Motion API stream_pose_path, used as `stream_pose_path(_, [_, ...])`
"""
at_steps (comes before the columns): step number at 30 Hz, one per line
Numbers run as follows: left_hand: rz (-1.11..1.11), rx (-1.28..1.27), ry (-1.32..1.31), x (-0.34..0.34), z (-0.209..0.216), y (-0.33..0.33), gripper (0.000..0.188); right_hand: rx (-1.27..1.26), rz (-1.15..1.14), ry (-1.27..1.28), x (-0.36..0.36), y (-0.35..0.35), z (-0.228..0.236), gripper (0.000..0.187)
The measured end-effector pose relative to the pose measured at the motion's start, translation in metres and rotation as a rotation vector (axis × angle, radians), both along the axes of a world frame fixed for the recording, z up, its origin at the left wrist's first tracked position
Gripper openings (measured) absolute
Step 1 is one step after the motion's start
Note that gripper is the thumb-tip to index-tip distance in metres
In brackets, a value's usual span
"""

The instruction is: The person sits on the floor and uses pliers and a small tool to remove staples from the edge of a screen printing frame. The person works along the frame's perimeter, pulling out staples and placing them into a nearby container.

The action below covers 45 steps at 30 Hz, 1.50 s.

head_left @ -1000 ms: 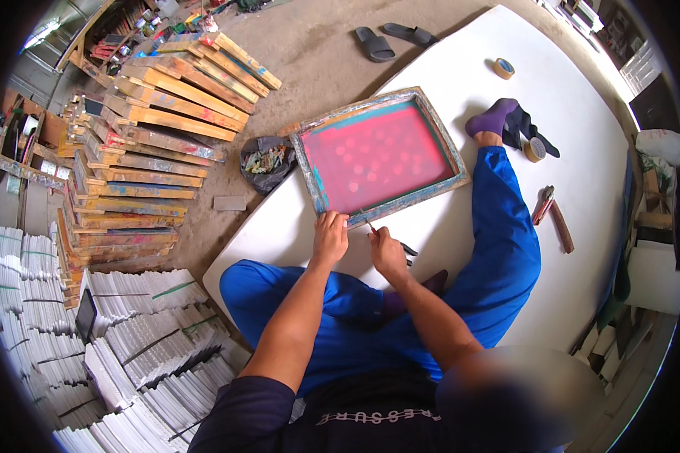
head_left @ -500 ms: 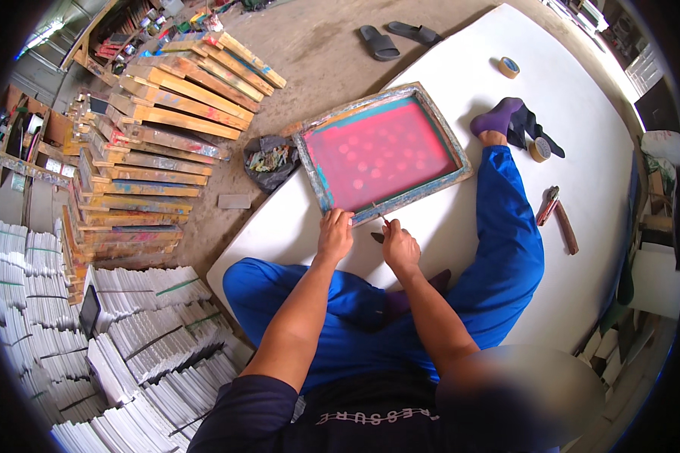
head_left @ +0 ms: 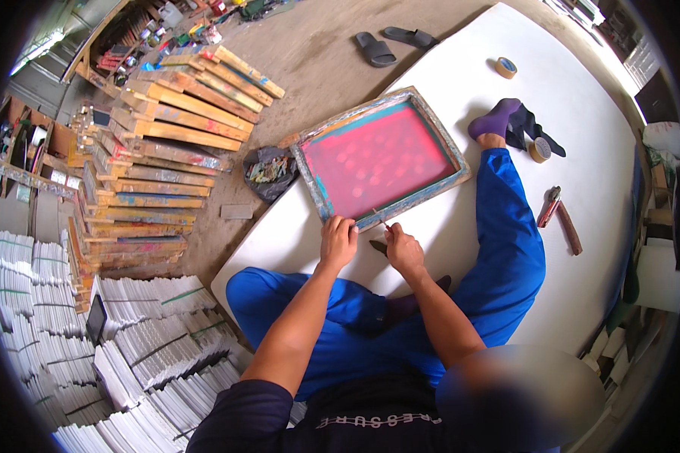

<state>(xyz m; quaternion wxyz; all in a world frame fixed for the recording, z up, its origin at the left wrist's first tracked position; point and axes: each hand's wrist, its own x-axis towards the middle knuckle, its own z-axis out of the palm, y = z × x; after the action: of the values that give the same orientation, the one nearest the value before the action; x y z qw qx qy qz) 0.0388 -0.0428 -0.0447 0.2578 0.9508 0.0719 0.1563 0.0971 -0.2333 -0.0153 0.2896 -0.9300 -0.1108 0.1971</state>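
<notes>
A screen-printing frame (head_left: 423, 186) with worn, paint-stained wooden bars and pink mesh lies tilted on the white surface in front of me. My left hand (head_left: 338, 243) is closed over the frame's near bar, by its left corner. To the right, my right hand (head_left: 405, 251) is closed around a thin pointed tool (head_left: 386, 225), whose kind I cannot make out. The tool's tip is at the near bar, where a small thin piece sticks up. Beside my right hand lies a dark, flat, pointed thing (head_left: 378, 247), partly hidden.
Pliers (head_left: 551, 207) and a brown handle-like piece (head_left: 569, 230) lie right of my leg. Tape rolls (head_left: 505, 68) sit farther off. A black bag of scraps (head_left: 269, 175) stands left of the frame. Racked wooden frames (head_left: 159, 181) and bundled white stacks (head_left: 159, 325) fill the left.
The view has shifted slightly. My left hand keeps its hold on the frame's bar. My right hand has drawn back a little toward me, and more of the tool's thin tip shows.
</notes>
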Motion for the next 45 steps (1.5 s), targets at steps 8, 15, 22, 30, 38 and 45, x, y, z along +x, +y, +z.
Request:
stream_pose_path(8, [0.002,0.091,-0.018,0.020,0.002,-0.028,0.040,-0.078,0.163,0.042,0.030,0.013,0.060,0.033])
stream_pose_path(15, [-0.003,0.147,-0.004,0.034,0.007,-0.039,0.034,-0.101,0.091,-0.133,0.009,-0.013,0.004,0.028])
stream_pose_path(22, [-0.053,0.034,-0.161,0.042,-0.008,-0.037,0.030,-0.107,0.196,-0.130,0.011,-0.016,-0.009,0.028])
stream_pose_path(30, [-0.020,0.011,-0.029,0.039,-0.005,-0.037,0.030,-0.102,0.031,-0.205,0.017,-0.022,-0.008,0.027])
stream_pose_path(38, [-0.005,0.014,-0.044,0.039,-0.005,-0.037,0.030,-0.033,-0.039,0.033,0.031,-0.021,0.005,0.032])
stream_pose_path(45, [0.011,-0.010,-0.070,0.040,-0.002,-0.041,0.027,-0.091,0.137,0.077,0.073,-0.024,0.032,0.038])
